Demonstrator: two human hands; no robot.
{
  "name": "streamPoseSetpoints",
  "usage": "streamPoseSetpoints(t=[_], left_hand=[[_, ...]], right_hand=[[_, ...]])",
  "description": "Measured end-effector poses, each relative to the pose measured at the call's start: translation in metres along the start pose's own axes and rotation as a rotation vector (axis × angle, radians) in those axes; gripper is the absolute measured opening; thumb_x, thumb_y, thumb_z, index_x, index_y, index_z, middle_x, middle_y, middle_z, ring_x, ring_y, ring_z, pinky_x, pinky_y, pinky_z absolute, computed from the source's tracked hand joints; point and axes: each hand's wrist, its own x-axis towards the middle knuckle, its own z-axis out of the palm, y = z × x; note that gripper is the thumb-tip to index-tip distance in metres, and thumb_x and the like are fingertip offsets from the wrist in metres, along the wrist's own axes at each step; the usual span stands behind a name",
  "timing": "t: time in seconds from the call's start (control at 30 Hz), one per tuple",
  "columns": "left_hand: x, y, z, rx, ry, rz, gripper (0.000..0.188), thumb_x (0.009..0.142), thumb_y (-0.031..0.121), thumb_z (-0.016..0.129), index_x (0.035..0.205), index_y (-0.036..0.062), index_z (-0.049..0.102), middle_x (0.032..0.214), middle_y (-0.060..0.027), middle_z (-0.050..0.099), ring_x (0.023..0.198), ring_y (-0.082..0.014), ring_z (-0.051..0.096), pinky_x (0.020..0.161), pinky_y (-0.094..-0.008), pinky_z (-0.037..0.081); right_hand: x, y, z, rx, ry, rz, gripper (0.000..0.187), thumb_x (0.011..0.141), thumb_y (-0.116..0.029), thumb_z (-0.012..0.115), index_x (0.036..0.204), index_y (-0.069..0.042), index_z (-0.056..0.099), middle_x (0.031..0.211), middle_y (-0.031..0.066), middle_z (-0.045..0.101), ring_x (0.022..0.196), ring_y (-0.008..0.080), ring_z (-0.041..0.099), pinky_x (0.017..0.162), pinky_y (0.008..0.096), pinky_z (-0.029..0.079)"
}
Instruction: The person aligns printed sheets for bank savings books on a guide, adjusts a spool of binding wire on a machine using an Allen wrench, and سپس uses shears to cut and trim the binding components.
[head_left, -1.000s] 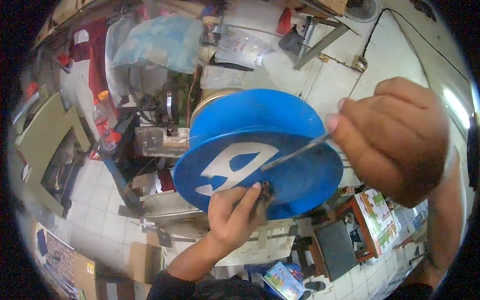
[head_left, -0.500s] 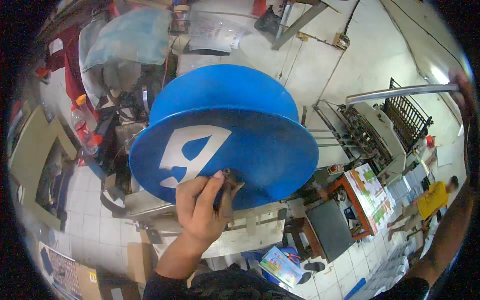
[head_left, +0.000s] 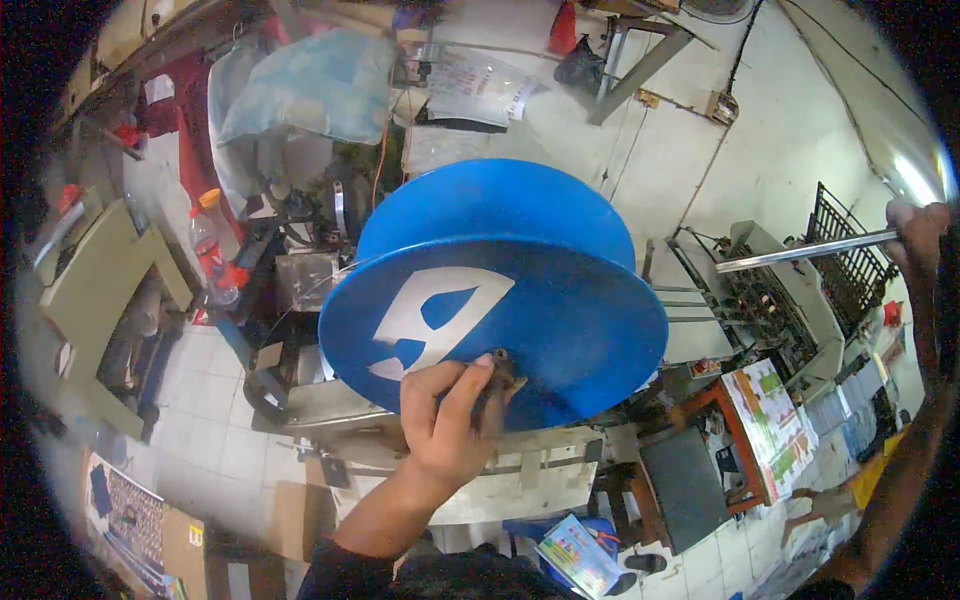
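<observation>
A large blue reel, with two round flanges, fills the middle of the view. On its front face lies a white curved sticker-like shape. Close to the lower middle of that face, my left hand is closed around a small rusty brown piece, held against the reel; its kind I cannot make out. Raised at the far right, my right hand grips one end of a long silver metal bar. The bar's free end points left toward the reel, apart from it.
A pale bench stands under the reel. Plastic bottles are at the left, and machinery is at the right. A dark-topped stool and a colourful booklet are lower right. Another person's yellow clothing shows behind my right forearm.
The whole view has shifted, so the reel sits farther right and lower. My right hand and the bar have come down somewhat, and the bar's tilt has changed. My left hand keeps its hold.
</observation>
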Motion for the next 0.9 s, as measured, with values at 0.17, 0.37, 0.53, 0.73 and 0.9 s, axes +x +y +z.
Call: streamPoseSetpoints(t=[0.17, 0.37, 0.53, 0.73, 0.9], left_hand=[[0.001, 0.004, 0.005, -0.089, 0.05, -0.042, 0.049, 0.062, -0.006, 0.078, 0.108, 0.0005, 0.063, 0.093, -0.0115, 0.058, 0.082, -0.0252, 0.054, 0.069, -0.0328, 0.045], [0.0, 0.0, 0.005, -0.058, 0.053, -0.033, 0.049, 0.062, -0.005, 0.079, 0.109, 0.001, 0.063, 0.094, -0.0111, 0.058, 0.082, -0.0253, 0.054, 0.07, -0.0332, 0.046], [0.001, 0.004, 0.003, -0.048, 0.025, -0.034, 0.052, 0.065, -0.003, 0.079, 0.113, 0.0024, 0.059, 0.096, -0.0119, 0.056, 0.086, -0.0265, 0.054, 0.073, -0.0344, 0.047], [-0.004, 0.001, 0.01, -0.042, 0.064, -0.011, 0.052, 0.066, 0.0, 0.079, 0.114, 0.0041, 0.059, 0.099, -0.0131, 0.053, 0.086, -0.0268, 0.053, 0.073, -0.0353, 0.045], [-0.007, -0.004, 0.012, -0.052, 0.124, -0.001, 0.051, 0.066, 0.002, 0.079, 0.113, 0.0045, 0.059, 0.096, -0.0113, 0.052, 0.085, -0.0251, 0.051, 0.072, -0.0349, 0.044]], right_hand=[[0.007, -0.01, -0.009, -0.081, -0.24, 0.026, 0.019, 0.089, -0.036, 0.062, 0.095, -0.018, 0.066, 0.084, 0.0073, 0.069, 0.063, 0.0292, 0.065, 0.05, 0.0386, 0.048], [0.01, -0.011, -0.001, -0.08, -0.217, -0.058, 0.021, 0.091, -0.038, 0.059, 0.095, -0.018, 0.063, 0.086, 0.0058, 0.068, 0.068, 0.0309, 0.064, 0.055, 0.0402, 0.049], [-0.004, 0.0, 0.024, -0.171, -0.206, 0.067, 0.022, 0.091, -0.039, 0.058, 0.099, -0.021, 0.067, 0.085, 0.0014, 0.071, 0.065, 0.0222, 0.066, 0.054, 0.0336, 0.052], [-0.002, 0.003, 0.024, -0.081, 0.035, -0.195, 0.023, 0.093, -0.042, 0.057, 0.098, -0.024, 0.07, 0.081, -0.0031, 0.072, 0.056, 0.0122, 0.064, 0.047, 0.0273, 0.051], [0.015, -0.023, -0.001, -0.118, -0.351, 0.085, 0.021, 0.093, -0.04, 0.057, 0.094, -0.023, 0.068, 0.084, -0.0018, 0.072, 0.062, 0.014, 0.067, 0.051, 0.0299, 0.053]])
